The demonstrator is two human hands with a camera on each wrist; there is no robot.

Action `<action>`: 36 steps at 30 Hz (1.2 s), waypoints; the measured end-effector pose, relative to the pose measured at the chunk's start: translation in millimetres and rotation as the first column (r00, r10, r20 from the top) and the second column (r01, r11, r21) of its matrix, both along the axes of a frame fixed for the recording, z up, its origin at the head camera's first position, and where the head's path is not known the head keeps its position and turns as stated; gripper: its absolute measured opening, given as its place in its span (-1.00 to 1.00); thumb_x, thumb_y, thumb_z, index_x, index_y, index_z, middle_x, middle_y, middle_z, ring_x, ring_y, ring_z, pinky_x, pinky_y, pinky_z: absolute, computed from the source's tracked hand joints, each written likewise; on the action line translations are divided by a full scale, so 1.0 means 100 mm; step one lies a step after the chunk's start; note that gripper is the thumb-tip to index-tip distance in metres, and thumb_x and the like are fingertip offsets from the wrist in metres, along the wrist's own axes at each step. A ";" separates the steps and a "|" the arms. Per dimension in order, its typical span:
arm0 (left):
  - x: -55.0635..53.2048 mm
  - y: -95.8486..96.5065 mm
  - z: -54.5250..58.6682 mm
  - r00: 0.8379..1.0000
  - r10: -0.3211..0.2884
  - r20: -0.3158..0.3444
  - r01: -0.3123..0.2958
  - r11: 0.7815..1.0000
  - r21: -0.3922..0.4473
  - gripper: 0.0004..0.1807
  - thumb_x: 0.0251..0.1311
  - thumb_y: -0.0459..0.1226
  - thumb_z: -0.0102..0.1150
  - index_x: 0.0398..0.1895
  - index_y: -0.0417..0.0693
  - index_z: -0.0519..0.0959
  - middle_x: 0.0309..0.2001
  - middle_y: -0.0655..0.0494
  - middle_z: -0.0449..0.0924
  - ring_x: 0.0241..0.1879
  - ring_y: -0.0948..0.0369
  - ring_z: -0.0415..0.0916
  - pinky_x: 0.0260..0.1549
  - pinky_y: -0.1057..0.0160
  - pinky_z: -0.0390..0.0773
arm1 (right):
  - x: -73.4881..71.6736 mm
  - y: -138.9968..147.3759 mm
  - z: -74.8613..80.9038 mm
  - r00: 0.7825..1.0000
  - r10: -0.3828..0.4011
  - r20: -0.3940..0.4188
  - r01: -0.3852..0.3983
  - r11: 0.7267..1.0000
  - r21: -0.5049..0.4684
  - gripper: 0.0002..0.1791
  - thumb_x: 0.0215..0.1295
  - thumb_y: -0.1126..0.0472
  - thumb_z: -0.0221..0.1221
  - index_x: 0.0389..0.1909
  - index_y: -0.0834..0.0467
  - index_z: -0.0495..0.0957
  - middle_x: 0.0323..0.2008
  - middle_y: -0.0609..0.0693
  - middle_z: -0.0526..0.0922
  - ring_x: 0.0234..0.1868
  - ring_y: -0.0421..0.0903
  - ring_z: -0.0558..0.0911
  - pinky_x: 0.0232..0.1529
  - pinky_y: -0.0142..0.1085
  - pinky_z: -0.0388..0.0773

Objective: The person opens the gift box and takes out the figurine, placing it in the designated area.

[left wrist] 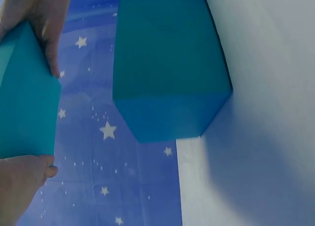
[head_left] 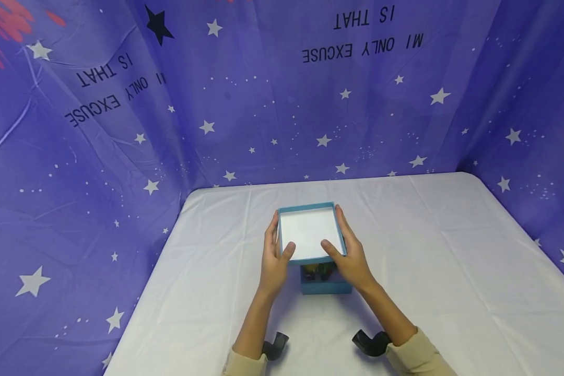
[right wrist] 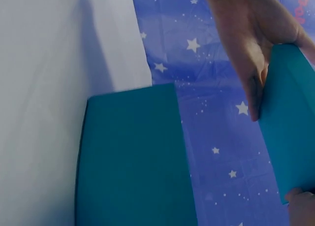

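Observation:
A shallow square lid (head_left: 310,232), blue outside and white inside, is raised over the table with its hollow face turned up toward the head camera. My left hand (head_left: 274,261) grips its left side, thumb over the near rim. On the opposite side my right hand (head_left: 354,261) holds it the same way. Beneath and nearer stands a blue box (head_left: 326,288), partly covered by the lid and my right hand; yellow and green things (head_left: 317,269) show inside. Both wrist views show the lid (left wrist: 29,103) (right wrist: 290,117) apart from the box (left wrist: 167,48) (right wrist: 133,157).
A white cloth covers the table (head_left: 216,292). Purple curtains (head_left: 272,104) with stars and lettering enclose its back and sides. Black curved pieces (head_left: 276,347) (head_left: 371,343) stick out by each wrist, near the beige sleeves.

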State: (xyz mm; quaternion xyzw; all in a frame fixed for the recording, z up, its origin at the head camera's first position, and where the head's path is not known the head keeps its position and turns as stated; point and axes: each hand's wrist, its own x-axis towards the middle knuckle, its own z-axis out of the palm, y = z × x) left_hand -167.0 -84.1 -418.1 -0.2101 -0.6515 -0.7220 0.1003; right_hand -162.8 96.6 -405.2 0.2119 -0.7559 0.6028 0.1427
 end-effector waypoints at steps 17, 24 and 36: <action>-0.03 -0.73 -0.10 1.000 -0.004 0.010 0.005 0.992 -0.122 0.21 -0.19 -0.45 0.44 0.46 0.08 -0.18 0.45 0.14 -0.16 0.39 0.13 -0.12 0.18 0.04 0.23 | -0.16 -0.46 -0.29 0.983 0.186 -0.003 -0.186 0.982 0.014 0.34 -0.17 0.22 0.48 0.44 0.14 -0.36 0.44 0.02 -0.34 0.41 -0.03 -0.21 0.30 -0.08 -0.03; 0.00 -1.03 -0.13 0.995 -0.053 0.081 0.064 0.987 -0.145 0.29 -0.25 -0.55 0.43 0.47 0.12 -0.25 0.44 0.06 -0.17 0.35 0.00 -0.04 0.09 0.24 0.37 | -0.17 -0.71 -0.32 0.984 0.179 0.013 -0.179 0.982 0.061 0.35 -0.18 0.18 0.48 0.42 0.23 -0.38 0.42 0.02 -0.36 0.41 -0.06 -0.19 0.33 -0.18 -0.10; -0.01 -1.42 -0.53 0.974 -0.010 0.225 0.072 0.960 -0.270 0.27 -0.25 -0.46 0.47 0.46 0.13 -0.19 0.43 0.00 -0.12 0.33 -0.10 0.00 0.11 0.00 0.29 | -0.09 -1.09 -0.72 0.965 0.157 0.212 -0.163 0.987 0.011 0.32 -0.13 0.16 0.46 0.41 0.28 -0.38 0.42 0.16 -0.32 0.40 0.07 -0.21 0.33 -0.07 -0.11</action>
